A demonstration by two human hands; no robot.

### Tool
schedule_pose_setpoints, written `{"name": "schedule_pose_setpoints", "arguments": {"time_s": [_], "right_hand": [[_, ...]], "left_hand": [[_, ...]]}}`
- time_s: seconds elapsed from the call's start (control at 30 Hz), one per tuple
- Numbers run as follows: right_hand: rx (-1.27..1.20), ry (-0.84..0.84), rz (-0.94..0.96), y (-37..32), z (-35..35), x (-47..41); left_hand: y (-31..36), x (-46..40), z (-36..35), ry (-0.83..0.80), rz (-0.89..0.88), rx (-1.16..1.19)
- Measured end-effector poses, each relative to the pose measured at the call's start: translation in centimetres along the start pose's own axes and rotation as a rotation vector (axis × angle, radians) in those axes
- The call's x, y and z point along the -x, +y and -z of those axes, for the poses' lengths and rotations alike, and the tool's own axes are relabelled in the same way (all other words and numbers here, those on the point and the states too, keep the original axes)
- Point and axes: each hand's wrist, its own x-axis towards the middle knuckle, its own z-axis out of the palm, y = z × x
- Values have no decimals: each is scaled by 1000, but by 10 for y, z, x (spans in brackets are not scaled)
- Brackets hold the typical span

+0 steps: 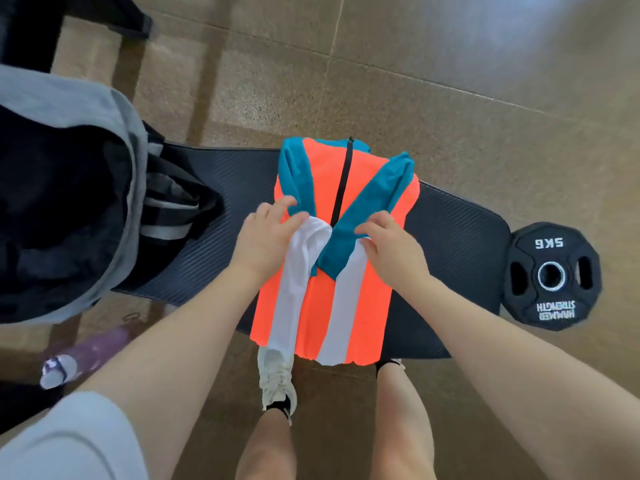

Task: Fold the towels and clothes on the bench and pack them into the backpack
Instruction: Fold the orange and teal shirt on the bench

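A black ribbed tabletop (450, 230) stands on a brown tiled floor (450, 64). An orange jacket (349, 282) lies across it; the left hand (266, 237) and right hand (391, 247) each pinch a sleeve. An open grey backpack (69, 188) sits at the left end.

Jacket (332, 271) is lying across the middle of the bench (450, 237), covering its full depth there and overhanging the near edge. Both hands are sitting on it: left hand (266, 237) gripping the white sleeve (298, 271), right hand (391, 244) pinching the teal sleeve (346, 244). Bare pad is showing on both sides of the jacket; the right stretch is running free up to the bench end. Left stretch is being narrowed by the backpack straps (173, 209). Backpack (62, 202) is standing open at the left end, mouth facing up. Weight plate (552, 275) is lying on the floor just past the right end. Bottle (86, 355) is lying on the floor below the backpack.
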Motion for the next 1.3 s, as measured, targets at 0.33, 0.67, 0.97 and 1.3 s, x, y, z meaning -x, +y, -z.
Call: {"name": "schedule_pose_setpoints", "arguments": {"time_s": [0.33,0.67,0.97,1.3], "right_hand": [[180,-140,-76,-4,-9,-1],[-178,5,-226,-11,-28,24],[-557,-123,-405,11,-42,126],[-1112,-331,-816,2,-104,184]], "left_hand": [[15,-18,-3,-396,-209,-95],[29,24,-17,-29,68,107],[62,155,-22,-2,644,472],[50,204,-68,133,1085,959]]}}
